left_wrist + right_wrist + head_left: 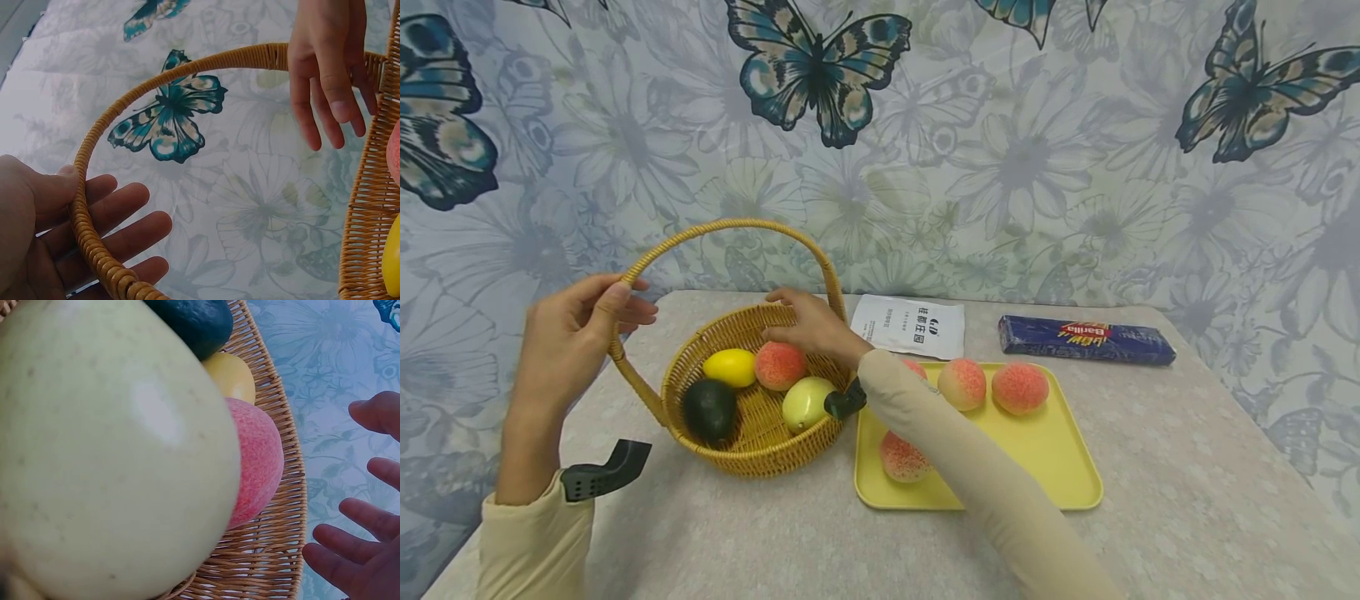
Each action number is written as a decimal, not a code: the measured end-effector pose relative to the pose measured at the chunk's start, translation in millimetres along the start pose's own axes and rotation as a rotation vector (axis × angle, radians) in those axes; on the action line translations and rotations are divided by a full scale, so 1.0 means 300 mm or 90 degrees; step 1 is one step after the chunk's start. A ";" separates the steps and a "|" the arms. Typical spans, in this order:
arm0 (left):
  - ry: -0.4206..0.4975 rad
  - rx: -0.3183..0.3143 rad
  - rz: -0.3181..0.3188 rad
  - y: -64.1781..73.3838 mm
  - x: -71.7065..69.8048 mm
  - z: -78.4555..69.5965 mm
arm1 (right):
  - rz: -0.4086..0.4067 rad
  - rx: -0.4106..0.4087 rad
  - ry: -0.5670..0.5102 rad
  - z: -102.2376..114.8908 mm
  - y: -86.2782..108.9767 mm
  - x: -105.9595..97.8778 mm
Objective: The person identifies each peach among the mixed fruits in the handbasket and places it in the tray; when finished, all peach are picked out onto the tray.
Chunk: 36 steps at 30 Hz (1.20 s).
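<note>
A wicker basket [760, 462] stands on the left of the table with its tall handle [737, 223] upright. My left hand [568, 333] holds the handle's left side, thumb on one side and fingers behind it [94, 212]. Over the basket's far right rim is my right hand [812, 325], fingers spread and holding nothing [369, 544]. Inside the basket lie a yellow lemon [730, 367], a red peach [779, 366], a dark green avocado [709, 412] and a pale green round fruit [807, 404]. That pale fruit fills much of the right wrist view.
Right of the basket lies a yellow tray [1037, 467] with several peaches [1020, 388], partly hidden by my right sleeve. Behind it are a white printed packet [910, 325] and a blue Barilla pack [1086, 339]. A butterfly-patterned cloth [1000, 167] hangs behind the table.
</note>
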<state>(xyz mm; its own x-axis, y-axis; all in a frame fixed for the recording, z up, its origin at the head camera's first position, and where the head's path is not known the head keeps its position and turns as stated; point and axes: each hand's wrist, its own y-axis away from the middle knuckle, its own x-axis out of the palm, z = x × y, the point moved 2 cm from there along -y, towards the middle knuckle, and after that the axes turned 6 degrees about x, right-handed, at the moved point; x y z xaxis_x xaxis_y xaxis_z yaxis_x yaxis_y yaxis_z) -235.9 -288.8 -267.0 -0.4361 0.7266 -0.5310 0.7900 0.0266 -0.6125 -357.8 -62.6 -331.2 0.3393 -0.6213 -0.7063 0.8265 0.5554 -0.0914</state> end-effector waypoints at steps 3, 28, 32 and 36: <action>0.001 0.003 -0.001 0.000 -0.001 -0.001 | -0.003 0.008 -0.007 0.001 -0.002 -0.002; 0.000 -0.001 -0.001 -0.001 0.001 0.004 | 0.239 0.034 0.104 -0.042 0.000 0.056; 0.001 0.002 -0.001 -0.001 0.001 0.005 | 0.262 0.026 0.116 -0.048 0.001 0.065; 0.000 0.004 -0.001 -0.001 0.000 0.005 | 0.261 0.024 0.122 -0.050 0.003 0.070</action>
<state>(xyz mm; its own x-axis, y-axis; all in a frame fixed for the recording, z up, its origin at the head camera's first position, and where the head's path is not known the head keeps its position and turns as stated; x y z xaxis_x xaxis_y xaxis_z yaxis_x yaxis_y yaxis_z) -236.8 -289.7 -267.7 -0.4374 0.7268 -0.5295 0.7863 0.0234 -0.6174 -356.8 -66.7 -356.7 0.5562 -0.2382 -0.7962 0.6581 0.7113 0.2469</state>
